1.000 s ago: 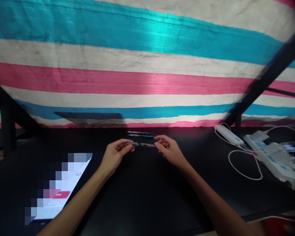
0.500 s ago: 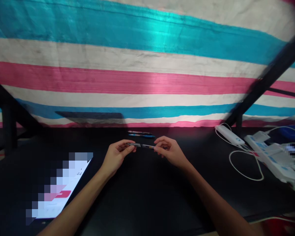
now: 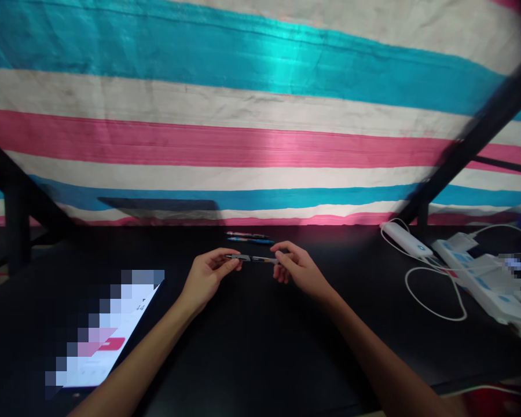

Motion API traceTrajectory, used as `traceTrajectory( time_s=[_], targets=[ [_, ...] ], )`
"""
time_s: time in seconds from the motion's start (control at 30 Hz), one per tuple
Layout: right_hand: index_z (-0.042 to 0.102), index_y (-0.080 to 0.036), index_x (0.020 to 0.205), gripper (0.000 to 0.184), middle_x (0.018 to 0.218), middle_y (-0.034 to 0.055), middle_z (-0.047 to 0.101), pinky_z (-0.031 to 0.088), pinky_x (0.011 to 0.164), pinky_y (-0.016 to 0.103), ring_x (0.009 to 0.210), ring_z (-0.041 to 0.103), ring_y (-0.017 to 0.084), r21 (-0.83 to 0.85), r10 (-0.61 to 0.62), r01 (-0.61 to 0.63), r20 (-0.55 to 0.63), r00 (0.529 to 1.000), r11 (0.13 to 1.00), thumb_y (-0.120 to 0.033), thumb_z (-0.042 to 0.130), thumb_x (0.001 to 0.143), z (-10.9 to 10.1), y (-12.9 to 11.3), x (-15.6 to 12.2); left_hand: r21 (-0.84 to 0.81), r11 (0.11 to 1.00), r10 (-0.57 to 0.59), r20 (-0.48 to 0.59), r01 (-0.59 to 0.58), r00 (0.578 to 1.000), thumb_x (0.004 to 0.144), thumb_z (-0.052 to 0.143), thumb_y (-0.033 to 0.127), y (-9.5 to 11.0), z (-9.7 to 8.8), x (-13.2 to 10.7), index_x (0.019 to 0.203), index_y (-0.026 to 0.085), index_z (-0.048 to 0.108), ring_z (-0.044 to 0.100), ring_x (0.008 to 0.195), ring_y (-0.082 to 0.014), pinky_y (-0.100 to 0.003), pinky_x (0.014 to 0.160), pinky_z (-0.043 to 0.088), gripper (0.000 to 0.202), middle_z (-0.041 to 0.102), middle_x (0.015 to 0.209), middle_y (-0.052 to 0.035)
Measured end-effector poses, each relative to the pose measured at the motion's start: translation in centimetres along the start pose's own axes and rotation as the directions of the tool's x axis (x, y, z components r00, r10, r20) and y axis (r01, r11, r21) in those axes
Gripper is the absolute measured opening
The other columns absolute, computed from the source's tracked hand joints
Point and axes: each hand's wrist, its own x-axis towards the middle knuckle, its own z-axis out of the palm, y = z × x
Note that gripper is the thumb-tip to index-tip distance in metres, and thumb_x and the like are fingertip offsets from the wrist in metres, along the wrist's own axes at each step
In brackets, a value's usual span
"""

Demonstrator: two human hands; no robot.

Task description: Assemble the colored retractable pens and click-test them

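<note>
Both my hands hold a dark pen level above a black table. My left hand pinches its left end between thumb and fingertips. The pen's right end sits in the closed fingers of my right hand. Just beyond the hands, two more pens lie side by side on the table, one reddish and one blue.
A lit phone lies at the front left. At the right are a white power bank, a looping white cable and a white power strip. A striped cloth hangs behind, with black frame bars at both sides.
The gap between the pen's two halves has closed, and the pen now reads as one piece. Both hands stayed nearly in place.
</note>
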Motion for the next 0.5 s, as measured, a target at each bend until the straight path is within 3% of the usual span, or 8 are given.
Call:
traceTrajectory(
  time_s=[0.13, 0.2, 0.27, 0.33, 0.4, 0.5],
  targets=[
    [0.058, -0.019, 0.094, 0.026, 0.068, -0.0007, 0.063, 0.041, 0.045, 0.02, 0.052, 0.055, 0.01, -0.063, -0.029, 0.029, 0.002, 1.0, 0.998, -0.037, 0.066, 0.078, -0.03, -0.2, -0.03, 0.002, 1.0, 0.002, -0.011, -0.002, 1.0, 0.07, 0.076, 0.026, 0.18, 0.04, -0.08, 0.09, 0.016, 0.069, 0.064, 0.073, -0.0129, -0.024, 0.074, 0.049, 0.023, 0.071, 0.075, -0.0016],
    [0.06, -0.016, 0.079, 0.026, 0.06, 0.0006, 0.061, 0.041, 0.045, 0.02, 0.047, 0.052, 0.009, -0.094, -0.003, 0.004, 0.008, 1.0, 0.996, -0.042, 0.057, 0.084, -0.01, -0.14, 0.05, 0.004, 1.0, 0.004, -0.013, -0.004, 1.0, 0.07, 0.076, 0.026, 0.17, 0.04, -0.13, 0.089, 0.016, 0.069, 0.064, 0.072, -0.013, -0.024, 0.074, 0.049, 0.023, 0.071, 0.075, -0.0017],
    [0.06, -0.014, 0.071, 0.041, 0.053, 0.0015, 0.059, 0.038, 0.043, 0.02, 0.043, 0.048, 0.008, -0.097, 0.045, -0.044, 0.012, 0.999, 0.994, -0.047, 0.044, 0.09, 0.04, 0.0, 0.15, 0.007, 1.0, 0.007, -0.008, -0.007, 1.0, 0.069, 0.076, 0.026, 0.12, 0.04, -0.14, 0.089, 0.016, 0.07, 0.064, 0.072, -0.0134, -0.025, 0.074, 0.049, 0.024, 0.071, 0.075, -0.0018],
    [0.061, -0.015, 0.082, 0.037, 0.056, 0.0007, 0.06, 0.037, 0.041, 0.02, 0.044, 0.05, 0.009, -0.078, 0.059, -0.058, 0.008, 0.998, 0.995, -0.048, 0.045, 0.089, 0.06, 0.07, 0.19, 0.011, 1.0, 0.007, -0.01, -0.007, 1.0, 0.069, 0.076, 0.026, 0.07, 0.03, -0.1, 0.089, 0.016, 0.07, 0.064, 0.072, -0.0136, -0.025, 0.074, 0.049, 0.024, 0.071, 0.075, -0.002],
    [0.059, -0.018, 0.098, 0.03, 0.065, -0.0007, 0.062, 0.038, 0.042, 0.019, 0.05, 0.054, 0.01, -0.07, 0.023, -0.023, 0.003, 1.0, 0.997, -0.043, 0.06, 0.081, 0.04, 0.0, 0.13, 0.016, 1.0, 0.004, -0.016, -0.004, 1.0, 0.069, 0.076, 0.026, 0.06, 0.03, -0.05, 0.089, 0.016, 0.07, 0.064, 0.072, -0.0136, -0.025, 0.074, 0.049, 0.023, 0.071, 0.076, -0.0022],
    [0.06, -0.018, 0.092, 0.025, 0.065, -0.0013, 0.061, 0.04, 0.045, 0.02, 0.051, 0.054, 0.01, -0.109, -0.002, 0.004, 0.024, 1.0, 0.994, -0.038, 0.066, 0.077, -0.01, -0.11, 0.05, 0.025, 1.0, 0.006, -0.015, -0.006, 1.0, 0.069, 0.076, 0.026, 0.13, 0.06, -0.02, 0.09, 0.016, 0.07, 0.064, 0.072, -0.0139, -0.026, 0.074, 0.049, 0.024, 0.071, 0.075, -0.0022]
  ],
)
